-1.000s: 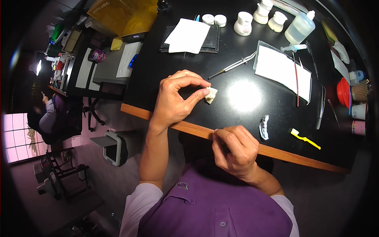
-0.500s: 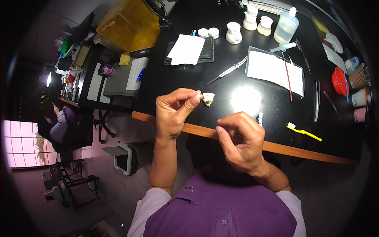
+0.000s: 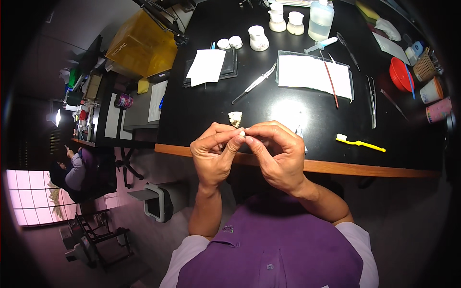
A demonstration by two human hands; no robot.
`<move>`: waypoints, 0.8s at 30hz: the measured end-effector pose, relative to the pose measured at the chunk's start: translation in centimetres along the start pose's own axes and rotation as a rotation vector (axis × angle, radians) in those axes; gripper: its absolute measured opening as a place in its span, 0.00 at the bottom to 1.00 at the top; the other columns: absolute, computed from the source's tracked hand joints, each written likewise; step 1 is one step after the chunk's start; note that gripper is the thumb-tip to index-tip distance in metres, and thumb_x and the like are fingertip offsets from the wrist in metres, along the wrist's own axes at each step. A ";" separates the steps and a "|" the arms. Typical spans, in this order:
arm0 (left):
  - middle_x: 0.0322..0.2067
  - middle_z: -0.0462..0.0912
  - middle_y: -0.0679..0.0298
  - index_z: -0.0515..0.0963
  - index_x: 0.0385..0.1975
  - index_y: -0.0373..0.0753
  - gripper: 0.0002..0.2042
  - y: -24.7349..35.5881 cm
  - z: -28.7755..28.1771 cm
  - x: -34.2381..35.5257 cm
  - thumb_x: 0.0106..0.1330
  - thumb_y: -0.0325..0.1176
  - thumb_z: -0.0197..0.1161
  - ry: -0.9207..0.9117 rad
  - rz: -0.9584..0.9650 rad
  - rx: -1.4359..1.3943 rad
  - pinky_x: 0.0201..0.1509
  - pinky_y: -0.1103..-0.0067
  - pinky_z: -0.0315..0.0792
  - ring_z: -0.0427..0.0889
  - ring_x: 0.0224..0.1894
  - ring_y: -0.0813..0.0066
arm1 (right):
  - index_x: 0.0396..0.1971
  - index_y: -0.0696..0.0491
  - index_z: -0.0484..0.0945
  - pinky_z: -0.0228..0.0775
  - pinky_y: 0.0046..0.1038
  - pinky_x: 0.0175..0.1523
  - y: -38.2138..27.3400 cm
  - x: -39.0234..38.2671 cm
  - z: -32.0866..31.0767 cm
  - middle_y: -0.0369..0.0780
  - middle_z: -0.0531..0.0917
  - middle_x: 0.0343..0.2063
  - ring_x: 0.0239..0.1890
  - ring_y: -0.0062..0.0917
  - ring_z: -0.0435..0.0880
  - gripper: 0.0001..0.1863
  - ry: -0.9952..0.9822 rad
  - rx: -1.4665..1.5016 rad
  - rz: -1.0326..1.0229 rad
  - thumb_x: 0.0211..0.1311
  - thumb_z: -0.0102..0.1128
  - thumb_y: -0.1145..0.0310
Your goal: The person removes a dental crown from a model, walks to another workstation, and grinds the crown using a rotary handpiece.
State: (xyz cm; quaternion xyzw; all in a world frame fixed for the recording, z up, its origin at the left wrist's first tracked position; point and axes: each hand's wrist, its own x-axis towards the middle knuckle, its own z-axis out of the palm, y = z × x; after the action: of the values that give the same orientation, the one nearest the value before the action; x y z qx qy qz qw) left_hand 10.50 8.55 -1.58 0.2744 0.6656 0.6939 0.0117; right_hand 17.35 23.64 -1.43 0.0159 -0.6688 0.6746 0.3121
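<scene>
A tiny whitish, tooth-like piece [image 3: 242,135] is pinched between the fingertips of both hands, just above the wooden front edge of the black bench. My left hand [image 3: 212,154] grips it from the left with thumb and forefinger. From the right, the thumb and forefinger of my right hand [image 3: 279,154] close on the same piece, and the tips of both hands meet. Fingers cover most of it. Just beyond my left fingers, a small cream-coloured dental cast [image 3: 235,118] lies on the bench, untouched.
Tweezers [image 3: 254,84] and a glass slab with white paper [image 3: 312,77] lie beyond my hands. A yellow toothbrush [image 3: 360,142] is at the right. White jars [image 3: 258,39] and a clear bottle [image 3: 321,21] stand at the back. Another person [image 3: 81,165] sits far left.
My right hand has moved left and taken hold of the small piece along with my left hand. Bench items appear shifted left and up as the view moved.
</scene>
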 end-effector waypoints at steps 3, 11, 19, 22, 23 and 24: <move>0.36 0.87 0.60 0.89 0.41 0.34 0.08 0.2 0.1 0.0 0.62 0.21 0.74 0.000 0.009 0.036 0.36 0.87 0.72 0.80 0.34 0.83 | 0.40 0.57 0.87 0.77 0.20 0.35 0.2 -0.2 0.0 0.41 0.87 0.35 0.33 0.21 0.87 0.08 0.016 0.005 0.009 0.63 0.67 0.82; 0.34 0.87 0.60 0.89 0.40 0.35 0.08 1.3 0.4 -0.1 0.61 0.20 0.75 -0.008 0.006 0.157 0.41 0.83 0.76 0.83 0.36 0.77 | 0.39 0.57 0.87 0.75 0.20 0.32 1.1 -0.4 -0.1 0.40 0.87 0.34 0.29 0.19 0.84 0.12 0.040 -0.041 -0.215 0.57 0.68 0.87; 0.33 0.87 0.60 0.89 0.39 0.35 0.08 2.7 1.0 -0.1 0.61 0.19 0.73 -0.009 0.024 0.307 0.41 0.82 0.77 0.84 0.37 0.75 | 0.35 0.59 0.85 0.78 0.22 0.34 1.0 -0.4 -0.1 0.42 0.87 0.33 0.31 0.23 0.87 0.08 0.063 -0.067 -0.174 0.58 0.68 0.86; 0.34 0.87 0.60 0.89 0.40 0.35 0.08 2.5 0.9 0.0 0.61 0.19 0.72 -0.019 0.044 0.313 0.40 0.82 0.76 0.84 0.36 0.76 | 0.34 0.60 0.85 0.80 0.23 0.36 0.9 -0.3 -0.2 0.43 0.88 0.32 0.32 0.26 0.88 0.06 0.066 -0.075 -0.174 0.58 0.68 0.85; 0.34 0.87 0.60 0.89 0.40 0.35 0.08 2.5 0.9 -0.1 0.61 0.19 0.72 -0.018 0.043 0.313 0.40 0.82 0.76 0.84 0.36 0.76 | 0.34 0.60 0.85 0.81 0.24 0.37 0.9 -0.3 -0.3 0.43 0.88 0.32 0.33 0.27 0.89 0.06 0.062 -0.082 -0.180 0.58 0.69 0.84; 0.34 0.87 0.60 0.89 0.40 0.35 0.08 2.5 0.9 0.0 0.61 0.19 0.72 -0.020 0.035 0.295 0.39 0.83 0.76 0.84 0.36 0.76 | 0.34 0.60 0.85 0.81 0.24 0.37 0.9 -0.3 -0.4 0.43 0.88 0.32 0.33 0.27 0.89 0.06 0.062 -0.082 -0.180 0.58 0.69 0.84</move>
State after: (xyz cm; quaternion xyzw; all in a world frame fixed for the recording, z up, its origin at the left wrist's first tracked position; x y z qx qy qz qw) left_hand 11.73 9.08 0.67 0.2914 0.7555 0.5858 -0.0342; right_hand 17.32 23.93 -2.42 0.0423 -0.6819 0.6161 0.3921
